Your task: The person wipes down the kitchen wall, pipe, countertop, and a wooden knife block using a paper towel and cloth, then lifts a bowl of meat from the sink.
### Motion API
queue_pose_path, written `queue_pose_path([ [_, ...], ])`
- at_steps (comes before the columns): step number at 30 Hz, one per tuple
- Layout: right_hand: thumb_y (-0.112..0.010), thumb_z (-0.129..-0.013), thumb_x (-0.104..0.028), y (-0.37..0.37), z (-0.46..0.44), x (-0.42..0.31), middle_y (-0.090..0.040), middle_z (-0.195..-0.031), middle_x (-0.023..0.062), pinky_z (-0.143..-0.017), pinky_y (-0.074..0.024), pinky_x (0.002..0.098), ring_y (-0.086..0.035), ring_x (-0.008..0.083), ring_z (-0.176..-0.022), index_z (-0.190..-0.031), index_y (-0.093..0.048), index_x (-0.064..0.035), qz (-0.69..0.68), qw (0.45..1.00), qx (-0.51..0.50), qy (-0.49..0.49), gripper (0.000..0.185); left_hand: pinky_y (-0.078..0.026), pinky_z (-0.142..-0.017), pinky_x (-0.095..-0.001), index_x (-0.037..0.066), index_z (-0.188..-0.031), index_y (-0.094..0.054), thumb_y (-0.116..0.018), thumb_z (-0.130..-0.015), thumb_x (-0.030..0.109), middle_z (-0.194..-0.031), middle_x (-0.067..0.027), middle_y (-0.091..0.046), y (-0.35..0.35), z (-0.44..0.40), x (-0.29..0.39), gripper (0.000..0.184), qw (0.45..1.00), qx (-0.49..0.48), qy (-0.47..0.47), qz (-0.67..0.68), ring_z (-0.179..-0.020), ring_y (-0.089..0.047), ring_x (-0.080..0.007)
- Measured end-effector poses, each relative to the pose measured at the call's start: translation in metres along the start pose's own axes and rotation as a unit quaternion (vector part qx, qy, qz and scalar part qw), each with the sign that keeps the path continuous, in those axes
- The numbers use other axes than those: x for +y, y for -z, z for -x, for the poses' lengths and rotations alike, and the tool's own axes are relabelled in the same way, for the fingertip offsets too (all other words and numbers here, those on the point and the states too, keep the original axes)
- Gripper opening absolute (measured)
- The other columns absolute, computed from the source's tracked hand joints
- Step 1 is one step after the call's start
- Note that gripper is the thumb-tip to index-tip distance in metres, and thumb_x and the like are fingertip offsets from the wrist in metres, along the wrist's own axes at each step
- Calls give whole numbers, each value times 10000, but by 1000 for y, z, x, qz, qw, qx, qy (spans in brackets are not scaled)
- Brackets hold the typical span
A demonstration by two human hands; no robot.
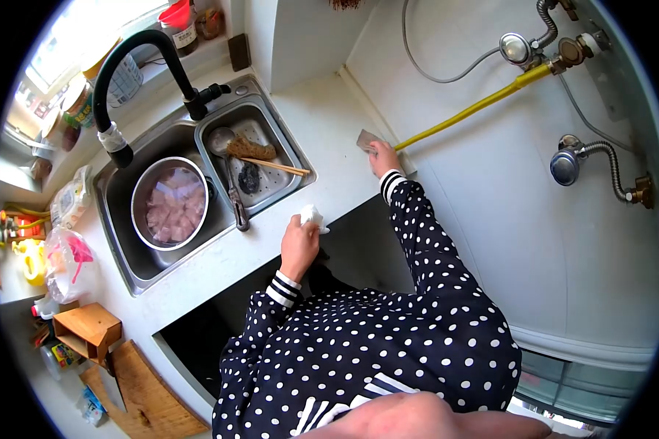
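Note:
My left hand [299, 247] is closed on a crumpled white tissue [313, 217] at the front edge of the white countertop [338, 162]. Farther right, my right hand [383, 159] is closed on a small, flat, grey-brown piece [367, 140], held at the counter beside the wall. Its kind does not show clearly. Left of my hands, a metal pot [137, 212] stands in the large sink basin [124, 256], with pale pink chunks of meat [174, 208] in water. A small basin [294, 150] holds a ladle [221, 140], a brown sponge [251, 149], chopsticks [278, 167] and a dark scouring pad [249, 177].
A black faucet [135, 40] arches over the sink. A yellow gas hose [476, 106] runs from the wall valve toward my right hand. Jars [183, 36] line the windowsill. At lower left are a wooden knife block [88, 331], a cutting board [146, 388] and plastic bags [69, 263].

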State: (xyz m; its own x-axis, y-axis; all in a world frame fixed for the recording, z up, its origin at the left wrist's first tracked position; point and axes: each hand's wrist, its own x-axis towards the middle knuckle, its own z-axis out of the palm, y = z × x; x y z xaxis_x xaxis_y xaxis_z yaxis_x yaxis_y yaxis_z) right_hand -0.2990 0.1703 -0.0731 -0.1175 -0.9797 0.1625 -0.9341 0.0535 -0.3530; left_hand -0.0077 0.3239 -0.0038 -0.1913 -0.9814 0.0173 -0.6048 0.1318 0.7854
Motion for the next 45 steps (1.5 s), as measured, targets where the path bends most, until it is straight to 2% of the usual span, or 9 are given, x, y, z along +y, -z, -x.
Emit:
queue_pose_path([
  [8, -590, -763, -128, -26, -14, -35, -605, -960, 131, -768, -466, 423, -577, 310, -910, -969, -607, -119, 31, 995, 21, -90, 208, -457, -656, -396, 22, -822, -635, -617, -770, 101, -861, -166, -513, 10, 9, 1, 96, 999, 13, -36, 28, -763, -546, -341],
  [14, -583, -765, -104, -24, 94, -95, -533, -1037, 96, -926, -388, 433, -500, 340, -1001, -962, -607, -184, -86, 986, -74, 124, 214, -460, -688, -380, 19, -836, -642, -625, -769, 84, -916, -170, -543, 34, 20, 1, 94, 998, 18, -38, 43, -802, -562, -347],
  [22, -589, -750, -103, -68, 63, -91, -544, -1002, 112, -858, -392, 415, -501, 308, -997, -966, -584, -151, 32, 997, 20, -72, 220, -451, -707, -401, 26, -820, -631, -632, -747, 70, -896, -173, -535, 58, 40, -13, 86, 996, 64, -43, 46, -822, -543, -349],
  [28, -549, -729, -67, -21, 95, -82, -565, -1016, 131, -847, -418, 450, -521, 337, -998, -927, -606, -130, -32, 986, -160, 32, 216, -447, -680, -405, 23, -808, -608, -628, -766, 81, -892, -168, -528, 77, 53, -15, 75, 990, 100, -86, 57, -801, -539, -353],
  [32, -555, -744, -92, -40, 75, -67, -584, -921, 121, -801, -421, 437, -540, 306, -922, -860, -615, -124, 58, 993, 57, -86, 135, -454, -727, -372, 7, -845, -597, -626, -776, 59, -928, -171, -542, 96, 73, -25, 91, 992, 111, -34, 42, -850, -550, -354],
  [37, -551, -759, -139, -55, 181, -201, -537, -975, 77, -1016, -235, 561, -490, 283, -1006, -936, -598, -138, 105, 979, -117, 130, 183, -458, -731, -358, 4, -865, -613, -627, -782, 71, -949, -168, -539, 101, 95, -40, 108, 993, 110, 3, 34, -848, -557, -333],
  [41, -530, -738, -85, -33, 179, -187, -552, -959, 109, -865, -434, 392, -516, 323, -954, -913, -596, -111, -8, 970, -109, 215, 188, -454, -723, -350, 2, -857, -608, -629, -769, 33, -944, -156, -537, 107, 97, -47, 96, 992, 125, 0, 17, -848, -555, -319],
  [44, -440, -787, -83, -52, 105, -91, -630, -862, 160, -755, -490, 394, -585, 314, -869, -837, -658, -40, -300, 933, -175, -89, 228, -455, -719, -349, 4, -861, -607, -630, -772, 38, -950, -157, -535, 110, 99, -48, 98, 993, 119, -15, 7, -841, -556, -318],
  [45, -446, -815, -113, -38, 82, -60, -615, -910, 185, -776, -483, 395, -578, 315, -898, -872, -646, -48, -162, 974, -156, -9, 218, -460, -709, -352, 4, -860, -611, -633, -773, 42, -954, -158, -534, 109, 99, -44, 97, 994, 112, -1, 12, -830, -558, -318],
])
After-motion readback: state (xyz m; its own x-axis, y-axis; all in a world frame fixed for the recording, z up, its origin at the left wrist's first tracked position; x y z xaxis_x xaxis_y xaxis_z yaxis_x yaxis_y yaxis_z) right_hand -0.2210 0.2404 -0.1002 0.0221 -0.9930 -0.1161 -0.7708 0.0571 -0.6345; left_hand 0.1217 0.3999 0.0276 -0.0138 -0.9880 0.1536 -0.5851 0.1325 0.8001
